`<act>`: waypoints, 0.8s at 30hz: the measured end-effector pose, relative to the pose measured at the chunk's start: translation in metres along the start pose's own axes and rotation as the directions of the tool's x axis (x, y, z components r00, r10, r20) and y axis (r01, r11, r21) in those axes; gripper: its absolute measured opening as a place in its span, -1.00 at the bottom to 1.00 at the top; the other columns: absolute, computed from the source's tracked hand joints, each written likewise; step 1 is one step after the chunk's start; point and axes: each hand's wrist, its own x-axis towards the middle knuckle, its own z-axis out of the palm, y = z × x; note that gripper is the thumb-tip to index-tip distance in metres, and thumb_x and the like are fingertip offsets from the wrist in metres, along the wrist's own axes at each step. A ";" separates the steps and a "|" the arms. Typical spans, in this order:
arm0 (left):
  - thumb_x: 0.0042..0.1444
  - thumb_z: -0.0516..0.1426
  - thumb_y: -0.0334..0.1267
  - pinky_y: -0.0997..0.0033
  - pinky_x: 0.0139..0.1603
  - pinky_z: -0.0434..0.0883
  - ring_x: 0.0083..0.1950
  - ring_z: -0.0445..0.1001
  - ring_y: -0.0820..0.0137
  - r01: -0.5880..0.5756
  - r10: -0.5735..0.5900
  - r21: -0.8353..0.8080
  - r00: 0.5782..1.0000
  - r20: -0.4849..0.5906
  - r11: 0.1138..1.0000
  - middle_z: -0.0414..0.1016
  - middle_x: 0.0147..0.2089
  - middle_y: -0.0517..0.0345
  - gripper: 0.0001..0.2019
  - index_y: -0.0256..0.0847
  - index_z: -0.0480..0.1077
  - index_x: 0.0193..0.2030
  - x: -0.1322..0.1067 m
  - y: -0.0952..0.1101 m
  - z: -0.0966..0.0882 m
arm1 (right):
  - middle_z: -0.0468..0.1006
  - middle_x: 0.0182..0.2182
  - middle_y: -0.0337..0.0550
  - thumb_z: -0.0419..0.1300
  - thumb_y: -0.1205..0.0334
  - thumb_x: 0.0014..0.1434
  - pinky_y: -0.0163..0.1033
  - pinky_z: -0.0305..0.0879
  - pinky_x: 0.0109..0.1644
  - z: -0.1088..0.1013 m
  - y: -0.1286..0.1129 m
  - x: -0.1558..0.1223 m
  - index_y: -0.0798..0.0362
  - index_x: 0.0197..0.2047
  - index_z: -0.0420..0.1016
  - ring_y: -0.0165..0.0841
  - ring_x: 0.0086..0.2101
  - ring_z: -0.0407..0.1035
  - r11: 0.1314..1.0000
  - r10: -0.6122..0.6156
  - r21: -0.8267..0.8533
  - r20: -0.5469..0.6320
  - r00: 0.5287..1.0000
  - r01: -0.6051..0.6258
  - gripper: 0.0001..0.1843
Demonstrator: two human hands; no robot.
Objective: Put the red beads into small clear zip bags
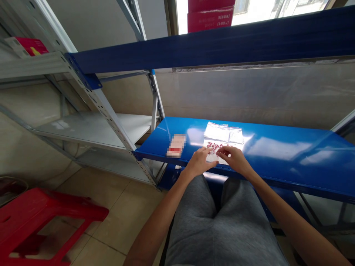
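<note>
Your left grip (pixel 199 162) and right grip (pixel 233 159) meet at the near edge of a clear plastic bag (pixel 223 147) of small red pieces (pixel 215 145), which lies flat on the blue steel shelf (pixel 277 162). The shelf seems to carry its weight, leaving your fingertips free to work the edge. Your fingers hide the contact, so you cannot tell whether either grip is clenched. More clear bags (pixel 219 132) lie behind it; a blurred packet (pixel 176 145) to the left is unreadable.
</note>
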 end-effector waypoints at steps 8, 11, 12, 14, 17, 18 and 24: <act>0.15 0.28 -0.08 0.13 0.22 0.44 0.17 0.51 0.10 0.009 -0.008 0.013 1.000 -0.013 1.000 0.55 0.13 -0.11 -0.46 -0.29 0.44 0.22 0.001 -0.002 0.000 | 0.63 -0.32 -0.07 0.11 0.26 0.27 -0.17 0.31 -0.16 0.011 0.014 0.001 0.04 -0.24 0.59 -0.22 -0.30 0.47 0.991 -0.014 -0.135 -0.040 0.999 0.009 -0.79; 0.14 0.29 -0.09 0.12 0.23 0.44 0.19 0.50 0.10 0.015 -0.015 0.024 1.000 -0.020 1.000 0.55 0.13 -0.11 -0.49 -0.29 0.46 0.19 0.001 -0.004 -0.001 | 0.59 -0.28 -0.05 0.11 0.27 0.29 -0.18 0.28 -0.15 0.019 0.022 -0.001 0.04 -0.22 0.57 -0.21 -0.26 0.45 0.968 -0.039 -0.247 -0.014 0.999 0.035 -0.81; 0.14 0.29 -0.09 0.12 0.23 0.44 0.18 0.51 0.10 0.016 -0.015 0.028 1.000 -0.023 0.999 0.56 0.12 -0.10 -0.49 -0.27 0.47 0.19 0.001 -0.004 -0.002 | 0.58 -0.26 -0.05 0.11 0.27 0.30 -0.19 0.27 -0.15 0.021 0.023 -0.002 0.04 -0.20 0.57 -0.21 -0.24 0.45 0.962 -0.038 -0.272 -0.007 0.999 0.035 -0.81; 0.14 0.29 -0.09 0.12 0.23 0.45 0.18 0.52 0.11 0.017 -0.017 0.029 1.000 -0.024 0.999 0.56 0.12 -0.09 -0.49 -0.26 0.46 0.20 0.001 -0.005 -0.002 | 0.56 -0.24 -0.04 0.11 0.27 0.31 -0.20 0.25 -0.17 0.025 0.023 -0.003 0.03 -0.19 0.58 -0.20 -0.22 0.43 0.948 -0.019 -0.317 0.002 1.000 0.018 -0.80; 0.14 0.29 -0.09 0.12 0.24 0.44 0.19 0.51 0.11 0.022 -0.021 0.023 1.000 -0.023 0.999 0.56 0.14 -0.09 -0.47 -0.25 0.45 0.22 0.001 -0.005 -0.002 | 0.54 -0.21 -0.02 0.09 0.28 0.33 -0.22 0.22 -0.20 0.027 0.021 -0.003 0.02 -0.19 0.58 -0.20 -0.21 0.43 0.933 0.018 -0.361 0.005 1.000 -0.015 -0.79; 0.14 0.29 -0.09 0.12 0.24 0.44 0.19 0.51 0.10 0.023 -0.022 0.024 1.000 -0.022 0.999 0.56 0.14 -0.09 -0.47 -0.25 0.45 0.22 0.001 -0.005 -0.002 | 0.54 -0.21 -0.02 0.09 0.29 0.33 -0.22 0.21 -0.21 0.026 0.021 -0.003 0.03 -0.20 0.57 -0.20 -0.20 0.43 0.931 0.022 -0.365 0.005 1.000 -0.019 -0.79; 0.14 0.29 -0.09 0.13 0.24 0.44 0.19 0.51 0.10 0.024 -0.024 0.030 0.999 -0.021 0.999 0.55 0.14 -0.09 -0.47 -0.25 0.45 0.22 0.001 -0.005 -0.002 | 0.56 -0.33 -0.07 0.10 0.28 0.30 -0.19 0.23 -0.19 0.018 0.018 0.000 0.05 -0.27 0.54 -0.23 -0.28 0.42 0.973 -0.035 -0.229 -0.055 0.998 0.021 -0.81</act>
